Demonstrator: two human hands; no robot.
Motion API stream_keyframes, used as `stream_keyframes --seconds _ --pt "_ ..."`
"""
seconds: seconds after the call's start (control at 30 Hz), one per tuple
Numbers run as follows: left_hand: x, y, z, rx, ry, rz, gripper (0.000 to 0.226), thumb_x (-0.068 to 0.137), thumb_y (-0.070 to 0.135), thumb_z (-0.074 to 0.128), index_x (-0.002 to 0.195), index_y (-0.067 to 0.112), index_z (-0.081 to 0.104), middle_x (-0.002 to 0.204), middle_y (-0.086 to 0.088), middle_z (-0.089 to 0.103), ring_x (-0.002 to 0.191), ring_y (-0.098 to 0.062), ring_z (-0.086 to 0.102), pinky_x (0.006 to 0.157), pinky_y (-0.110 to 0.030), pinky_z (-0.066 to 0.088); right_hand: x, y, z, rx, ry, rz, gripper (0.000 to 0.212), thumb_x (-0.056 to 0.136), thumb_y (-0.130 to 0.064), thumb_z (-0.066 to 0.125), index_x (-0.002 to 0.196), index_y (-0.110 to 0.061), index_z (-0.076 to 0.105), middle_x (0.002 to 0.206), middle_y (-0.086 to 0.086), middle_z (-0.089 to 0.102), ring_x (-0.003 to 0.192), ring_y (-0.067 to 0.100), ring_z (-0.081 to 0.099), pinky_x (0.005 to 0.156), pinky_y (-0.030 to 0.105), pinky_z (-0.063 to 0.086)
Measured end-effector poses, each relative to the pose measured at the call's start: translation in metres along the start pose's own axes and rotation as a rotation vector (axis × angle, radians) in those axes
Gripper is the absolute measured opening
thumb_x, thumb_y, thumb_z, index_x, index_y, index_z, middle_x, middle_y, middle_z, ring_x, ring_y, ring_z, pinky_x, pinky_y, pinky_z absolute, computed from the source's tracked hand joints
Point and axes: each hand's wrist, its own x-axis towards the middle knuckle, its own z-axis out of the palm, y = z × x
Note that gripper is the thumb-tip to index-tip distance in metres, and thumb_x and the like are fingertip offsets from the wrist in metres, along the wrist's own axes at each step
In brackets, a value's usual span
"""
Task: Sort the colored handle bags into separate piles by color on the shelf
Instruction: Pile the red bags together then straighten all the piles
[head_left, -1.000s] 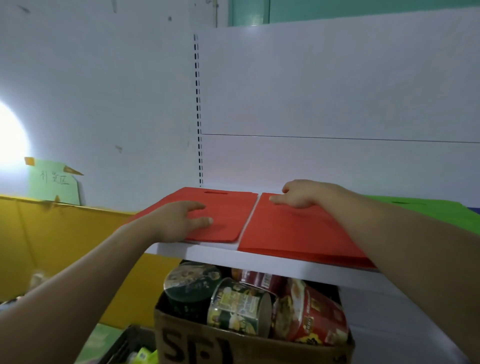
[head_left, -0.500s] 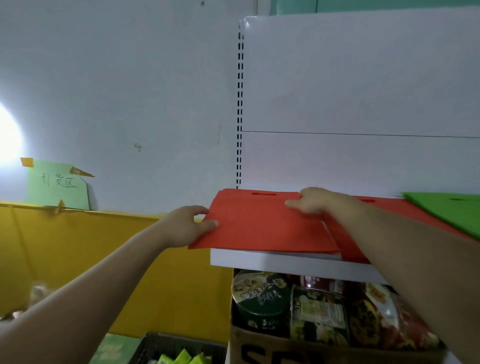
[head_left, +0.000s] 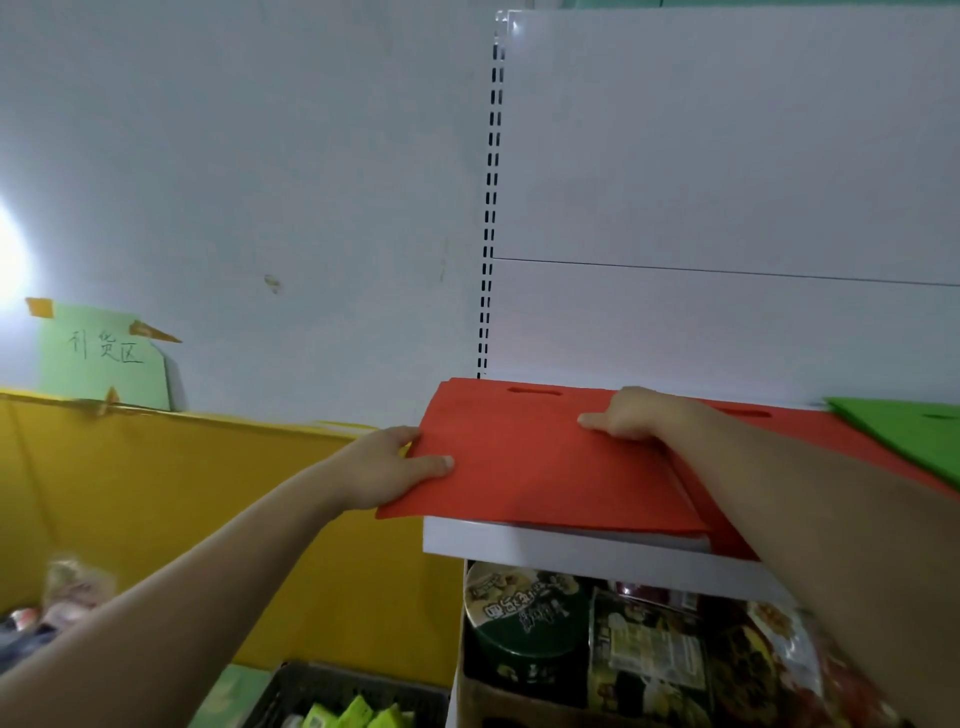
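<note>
Left hand (head_left: 384, 467) at red bag (head_left: 545, 467) edge (bag now overlapping red pile (head_left: 800, 426))

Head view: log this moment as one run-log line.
left hand pinches top red bag edge | right hand rests on it | red pile beneath, on shelf | green bag at right

Single view: head-worn, wide-angle. Set close before the left end of the shelf (head_left: 571, 548), facing forward, slightly above the shelf surface, which is seen at a shallow angle. Near range: both forearms enter from the bottom edge, with the left hand (head_left: 384, 467) and right hand (head_left: 631, 415) reaching mid-frame at the red bag (head_left: 540, 473). Upper frame taken by the white back panel (head_left: 727, 182) and wall (head_left: 234, 156). Lower right looks down into the cardboard box (head_left: 483, 701) under the shelf. Slotted upright (head_left: 491, 208) slightly bowed by the lens.
</note>
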Motion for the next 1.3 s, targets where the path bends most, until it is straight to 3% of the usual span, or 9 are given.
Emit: stream_keyframes --seconds 0.1,0.23,0.4,0.57,0.7,0.8,1.07,1.2,1.3 --pt "0.001 -0.003 0.001 0.038 0.022 -0.02 0.071 0.088 0.05 0.057 0.146 0.018 0.032 0.146 0.001 0.04 0.118 -0.016 0.048 0.091 -0.023 0.034 0.001 0.0 0.001 -0.047 0.092 -0.018 0.062 0.094 -0.055 0.045 0.119 -0.001 0.059 0.127 0.015 0.056 0.115 0.03 0.054 0.087 0.029 0.041" --pt "-0.001 0.0 0.004 0.083 0.046 0.012 0.07 0.089 0.05 0.055 0.146 0.017 0.031 0.149 0.002 0.036 0.128 -0.018 0.042 0.09 -0.023 0.031 0.001 -0.002 0.005 0.004 0.254 -0.058 0.041 0.091 -0.05 0.051 0.108 -0.014 0.061 0.115 0.008 0.062 0.102 0.027 0.057 0.074 0.03 0.041" --pt "-0.004 -0.002 0.001 -0.009 0.046 0.007 0.073 0.087 0.045 0.061 0.147 0.017 0.03 0.145 0.0 0.041 0.11 -0.014 0.05 0.088 -0.023 0.036 -0.022 -0.01 -0.006 0.227 0.496 -0.118 0.036 0.096 -0.044 0.045 0.116 -0.016 0.059 0.116 0.009 0.063 0.108 0.03 0.055 0.082 0.033 0.04" --pt "-0.005 -0.008 -0.005 -0.175 0.14 0.086 0.081 0.079 0.023 0.075 0.146 0.019 0.031 0.145 -0.001 0.041 0.12 -0.016 0.048 0.095 -0.03 0.042 -0.048 -0.013 -0.021 0.493 0.682 -0.131 0.036 0.096 -0.042 0.048 0.122 -0.019 0.058 0.117 0.007 0.064 0.11 0.03 0.055 0.084 0.03 0.038" --pt "-0.014 -0.003 -0.009 -0.388 0.245 0.192 0.069 0.08 -0.002 0.067 0.139 0.022 0.042 0.115 -0.003 0.058 0.087 -0.016 0.062 0.071 -0.031 0.053 -0.068 -0.017 -0.033 0.739 0.717 -0.114 0.045 0.09 -0.035 0.061 0.132 -0.022 0.051 0.128 0.003 0.058 0.117 0.023 0.053 0.091 0.023 0.035" --pt "-0.019 -0.003 -0.013 -0.383 0.328 0.31 0.068 0.081 -0.011 0.06 0.137 0.025 0.044 0.12 0.0 0.055 0.081 -0.017 0.063 0.072 -0.034 0.054 -0.081 -0.023 -0.039 0.946 0.684 -0.082 0.06 0.081 -0.025 0.071 0.135 -0.026 0.045 0.123 0.006 0.056 0.107 0.019 0.056 0.091 0.026 0.043" --pt "-0.023 -0.017 -0.022 -0.361 0.412 0.47 0.068 0.075 -0.013 0.06 0.13 0.024 0.052 0.131 0.0 0.054 0.116 -0.023 0.055 0.103 -0.042 0.043 -0.113 -0.034 -0.048 1.201 0.743 -0.047 0.061 0.077 -0.004 0.072 0.129 -0.026 0.049 0.097 0.001 0.06 0.068 0.009 0.06 0.05 0.013 0.048" --pt "-0.027 -0.018 -0.02 -0.338 0.391 0.479 0.065 0.078 -0.009 0.062 0.133 0.024 0.05 0.132 0.001 0.051 0.117 -0.017 0.051 0.102 -0.031 0.039 -0.134 -0.031 -0.05 0.981 0.892 -0.093 0.056 0.077 -0.002 0.07 0.127 -0.021 0.055 0.121 -0.002 0.057 0.098 0.009 0.058 0.082 0.011 0.045" --pt "-0.03 -0.017 -0.015 -0.357 0.363 0.495 0.067 0.079 -0.006 0.063 0.135 0.028 0.048 0.135 -0.001 0.051 0.118 -0.022 0.052 0.102 -0.041 0.041 -0.158 -0.025 -0.05 0.837 0.963 -0.131 0.062 0.08 -0.003 0.068 0.136 -0.02 0.048 0.132 -0.005 0.048 0.116 0.003 0.045 0.089 0.002 0.031"
